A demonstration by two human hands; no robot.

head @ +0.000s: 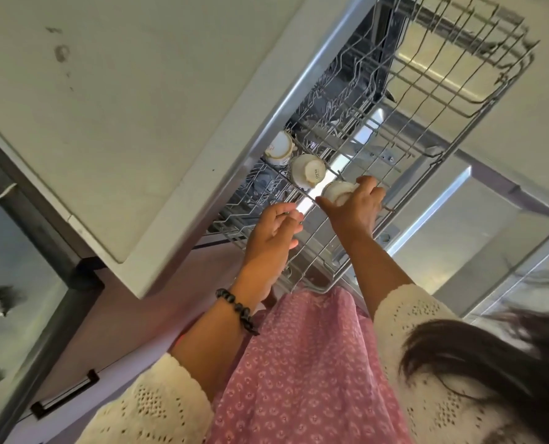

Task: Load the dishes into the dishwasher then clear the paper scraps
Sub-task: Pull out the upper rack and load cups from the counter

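Over the pulled-out upper rack (356,149) of the open dishwasher (298,81), right hand (354,205) wraps thumb and fingers around a small white cup (337,191), holding it mouth-down at the rack's near-left row. Left hand (271,230) hangs just beside it over the rack's left edge, fingers loosely curled; looks like it holds nothing, though the fingertips are close to the wire and contact can't be told.

Two more cups sit inverted in the same row: second cup (306,171) just beside the held one, third cup (279,148) further in, both with gold-trimmed rims and bases up. Lower rack (330,100) partly visible beneath, contents unclear. Dishwasher door (491,225) lies open below. White tabletop (106,123) at left above; no paper scraps visible on it from this angle.

Handling judgement: cup is likely glazed ceramic, light, rigid, brittle, slick if wet. Chip risk if it knocks the neighbour cup or wire tines. Best hold is around the body wall near the base, as now, not by the thin rim. Seat it mouth-down between tines with a gap from the second cup, then release. Rack wire is stiff but the rack rolls, so a steadying left hand would help.

Dish loading seems partway; scraps step not yet started.
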